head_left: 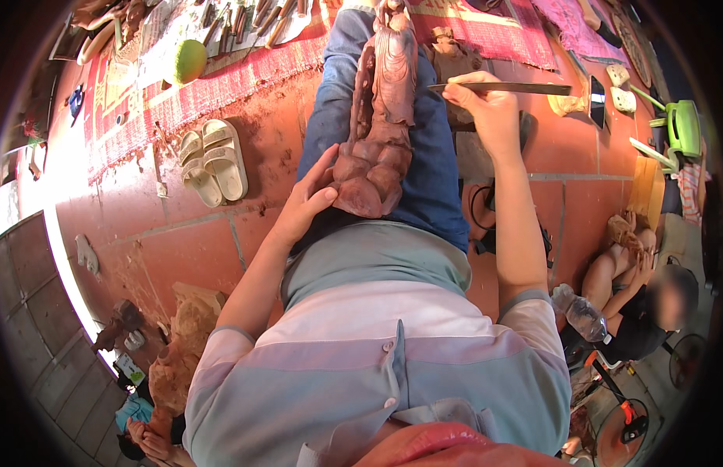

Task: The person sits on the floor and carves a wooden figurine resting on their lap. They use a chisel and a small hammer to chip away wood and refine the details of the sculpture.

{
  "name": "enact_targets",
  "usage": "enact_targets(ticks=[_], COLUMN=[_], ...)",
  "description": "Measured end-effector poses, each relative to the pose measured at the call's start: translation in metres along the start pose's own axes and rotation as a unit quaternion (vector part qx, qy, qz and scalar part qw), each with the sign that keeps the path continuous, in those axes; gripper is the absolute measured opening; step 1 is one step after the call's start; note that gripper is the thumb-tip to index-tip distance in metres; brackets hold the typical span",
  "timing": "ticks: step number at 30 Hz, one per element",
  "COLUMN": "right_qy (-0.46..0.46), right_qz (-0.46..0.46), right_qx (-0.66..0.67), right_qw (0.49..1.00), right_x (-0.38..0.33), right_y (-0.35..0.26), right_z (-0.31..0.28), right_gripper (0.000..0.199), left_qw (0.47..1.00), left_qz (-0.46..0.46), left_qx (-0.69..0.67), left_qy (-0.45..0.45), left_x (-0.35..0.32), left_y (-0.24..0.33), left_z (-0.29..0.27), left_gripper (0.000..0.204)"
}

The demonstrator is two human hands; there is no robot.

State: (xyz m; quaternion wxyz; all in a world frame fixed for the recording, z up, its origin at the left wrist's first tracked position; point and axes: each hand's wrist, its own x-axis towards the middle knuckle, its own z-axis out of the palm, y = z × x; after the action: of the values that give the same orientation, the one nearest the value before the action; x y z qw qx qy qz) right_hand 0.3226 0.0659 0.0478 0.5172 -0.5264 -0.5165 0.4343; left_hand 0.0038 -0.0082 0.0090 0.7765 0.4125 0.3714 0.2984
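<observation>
A reddish-brown carved statue (394, 86) lies lengthwise over my blue-trousered legs. Its draped figure points away from me, and its rounded, lumpy base is nearest my belly. My left hand (305, 198) grips the left side of that base, with the thumb near its lower edge. Up and to the right, my right hand (486, 105) pinches a slim, dark carving tool (536, 88). The tool lies almost level, its narrow tip pointing left toward the statue's robe but apart from it. I cannot make out the exact shape of the tip.
Several carving tools (276, 23) lie on a cloth beyond my legs, near a green round fruit (190, 61). Beige sandals (213, 162) sit on the tiled floor at left. Another carving (455, 58) is right of my legs. A person (641, 303) sits at lower right.
</observation>
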Motion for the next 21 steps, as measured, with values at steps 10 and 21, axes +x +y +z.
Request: enact_targets(ticks=[10,21], right_qy=[0.083,-0.054], right_qz=[0.054,0.033], right_qx=[0.087,0.065], right_qw=[0.991,0.996], right_x=[-0.017,-0.07], right_y=[-0.004,-0.037], right_z=[-0.017,0.05], right_gripper=[0.019,0.012], left_qw=[0.844,0.993], left_qz=[0.253,0.081], left_qx=[0.472,0.047], left_qy=[-0.036,0.067], left_x=[0.01,-0.022], left_y=[0.039,-0.018], left_z=[0.022,0.032], left_gripper=[0.049,0.097])
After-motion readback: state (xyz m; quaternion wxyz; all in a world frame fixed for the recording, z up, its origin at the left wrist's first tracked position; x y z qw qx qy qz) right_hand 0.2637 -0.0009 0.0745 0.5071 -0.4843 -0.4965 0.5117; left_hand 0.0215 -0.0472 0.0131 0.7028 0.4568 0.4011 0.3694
